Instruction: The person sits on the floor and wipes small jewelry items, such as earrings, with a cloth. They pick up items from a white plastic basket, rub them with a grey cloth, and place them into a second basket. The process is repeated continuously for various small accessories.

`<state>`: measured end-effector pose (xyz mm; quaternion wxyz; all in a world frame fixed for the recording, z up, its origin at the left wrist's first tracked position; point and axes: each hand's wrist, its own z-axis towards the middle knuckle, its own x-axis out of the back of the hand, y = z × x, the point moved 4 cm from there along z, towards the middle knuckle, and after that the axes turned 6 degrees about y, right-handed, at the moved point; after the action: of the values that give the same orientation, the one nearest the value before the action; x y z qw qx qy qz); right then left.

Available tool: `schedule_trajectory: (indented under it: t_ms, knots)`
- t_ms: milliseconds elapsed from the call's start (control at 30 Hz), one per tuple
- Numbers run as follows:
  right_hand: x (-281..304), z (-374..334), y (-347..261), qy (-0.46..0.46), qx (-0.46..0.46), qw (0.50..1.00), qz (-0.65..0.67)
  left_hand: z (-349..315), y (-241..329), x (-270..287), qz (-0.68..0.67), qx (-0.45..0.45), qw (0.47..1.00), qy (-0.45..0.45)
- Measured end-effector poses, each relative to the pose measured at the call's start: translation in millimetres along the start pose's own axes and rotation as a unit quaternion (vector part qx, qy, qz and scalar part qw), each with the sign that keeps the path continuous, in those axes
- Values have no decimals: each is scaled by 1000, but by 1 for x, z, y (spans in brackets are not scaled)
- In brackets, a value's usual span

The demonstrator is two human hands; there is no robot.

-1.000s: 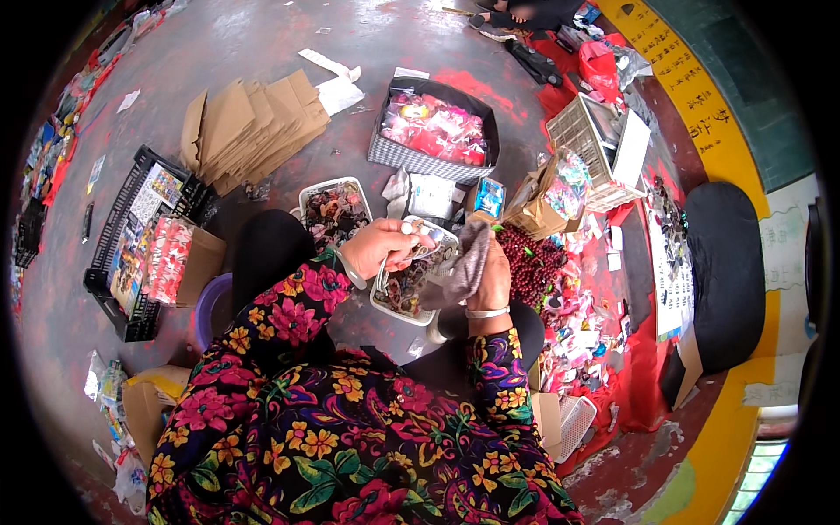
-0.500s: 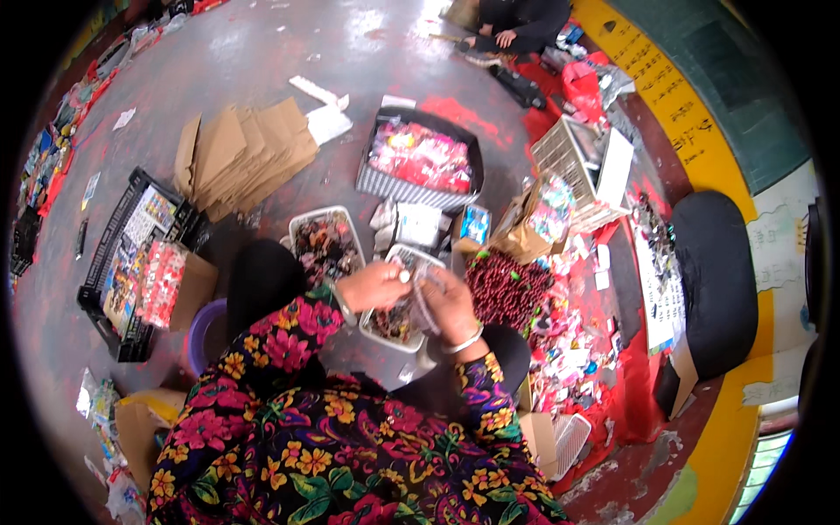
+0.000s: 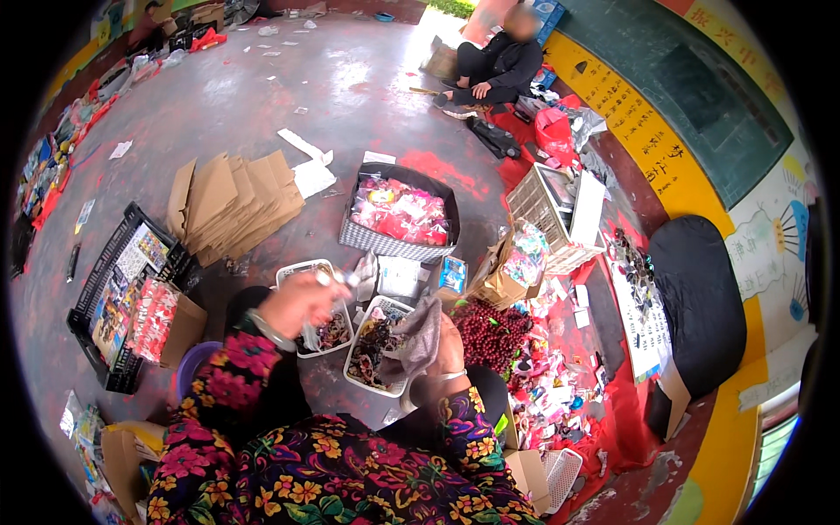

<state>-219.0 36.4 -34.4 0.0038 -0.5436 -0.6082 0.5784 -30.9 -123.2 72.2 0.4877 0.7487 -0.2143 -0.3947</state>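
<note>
My left hand (image 3: 302, 308) is raised over the left white basket (image 3: 308, 265), its fingers smeared by motion. Pale white bits show at its fingertips, and a small clear piece hangs below the palm; whether the hand grips anything cannot be made out. My right hand (image 3: 450, 348), with a white bangle at the wrist, is closed on a greyish-mauve cloth-like piece (image 3: 421, 336). That piece hangs by the right edge of a second white basket (image 3: 391, 302), which holds a tangle of dark and brown small items (image 3: 374, 346).
A heap of dark red beads (image 3: 490, 339) lies right of my right hand, near an open carton (image 3: 500, 276). Ahead stands a woven bin (image 3: 398, 252) of pink packets. Flattened cardboard (image 3: 232, 206) and a black crate (image 3: 109, 293) are leftward. A person (image 3: 499, 70) sits farther off.
My hands have come apart: the left moved left and is blurred, the right stays near the basket with the greyish piece now showing. The view has tilted up, revealing more of the seated person.
</note>
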Motion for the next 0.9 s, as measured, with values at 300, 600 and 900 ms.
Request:
schedule_trajectory:
  t_ms: [300, 600, 900]
  knots:
    - [-14, -9, -4, -35, -27, 999, -12, -48, 217, 241, -71, -348, 879, 317]
    - [-18, -10, -4, -37, -30, 998, -38, -146, 309, 331, -88, -486, 796, 351]
    - [-18, -12, -6, -58, -38, 997, -23, -108, 248, 265, -36, -372, 855, 361]
